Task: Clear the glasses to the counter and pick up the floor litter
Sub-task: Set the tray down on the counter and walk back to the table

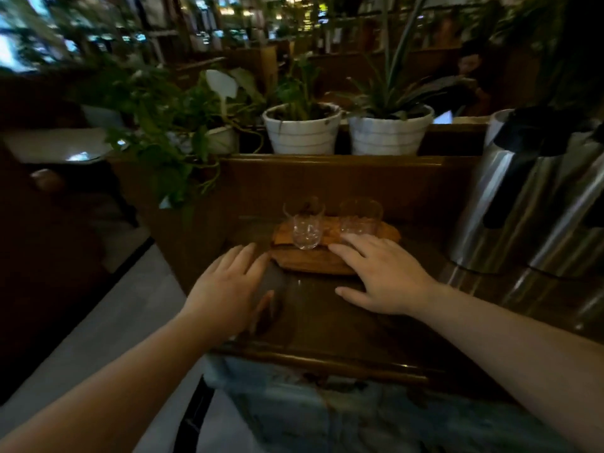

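Two clear glasses stand upright on a wooden tray point(313, 261) on the dark wooden counter point(327, 322): a left glass point(304, 227) and a right glass point(359, 217). My left hand point(225, 286) hovers flat with fingers apart at the tray's left edge, holding nothing. My right hand point(382, 276) is spread over the tray's right front part, its fingertips just in front of the right glass and not gripping it. No floor litter shows in this view.
A large steel thermos dispenser point(536, 197) stands at the right of the counter. Two white plant pots point(302, 130) point(389, 132) and trailing leaves point(163, 148) sit on the ledge behind. Grey floor point(98, 328) lies to the left; a person sits far back right.
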